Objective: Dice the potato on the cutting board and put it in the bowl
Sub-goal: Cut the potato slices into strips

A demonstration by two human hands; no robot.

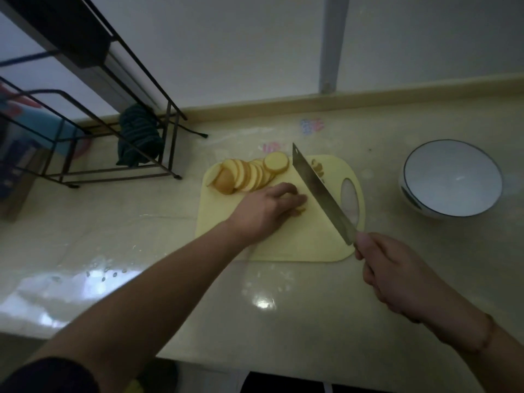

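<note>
left hand (269, 208) curled palm-down (right hand (397, 276) fisted)

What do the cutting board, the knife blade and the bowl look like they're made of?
Cutting board: probably plastic; uniform pale yellow, smooth, moulded oval handle hole. Knife blade: metal, likely steel; grey with a dull sheen. Bowl: seemingly glazed ceramic; glossy white inside with a thin dark rim line, though the dim light leaves it open.

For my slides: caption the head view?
Left hand steadies potato slices while right hand works the knife.
</note>
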